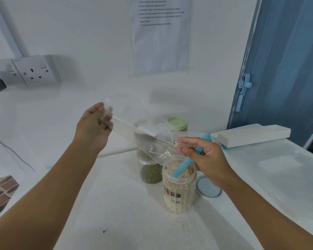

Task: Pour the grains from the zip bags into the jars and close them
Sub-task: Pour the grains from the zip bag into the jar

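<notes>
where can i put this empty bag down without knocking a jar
Bare counter lies left of the open grain jar, under the left hand. It is crowded from that jar back to the green-lidded jar and right to the loose lid.

bright, even, kinda hazy washed-out light | soft shadows on the counter (116, 204) under both arms | wide-angle bending at the edges | wall sheet (160, 33) text a bit soft
</notes>
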